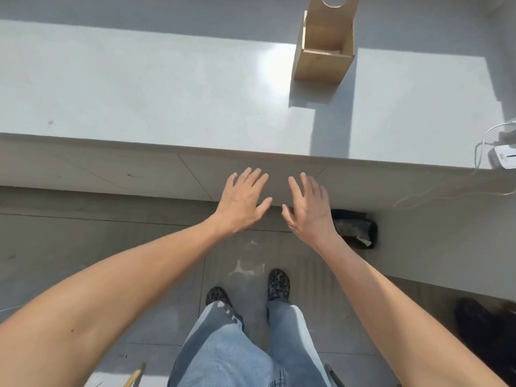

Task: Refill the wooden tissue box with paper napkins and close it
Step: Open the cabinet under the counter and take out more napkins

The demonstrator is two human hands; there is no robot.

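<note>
The wooden tissue box stands on the grey counter at the upper right, open at the top. Its lid, with a round hole, stands up behind the opening. A pale edge shows just inside the box; I cannot tell what it is. No loose napkins are in view. My left hand and my right hand hover side by side below the counter's front edge, palms down, fingers spread, holding nothing. Both are well short of the box.
A white device with cables lies at the counter's right edge. A dark bag sits on the tiled floor by my right hand. My feet and jeans are below, and a wooden handle pokes in at the bottom.
</note>
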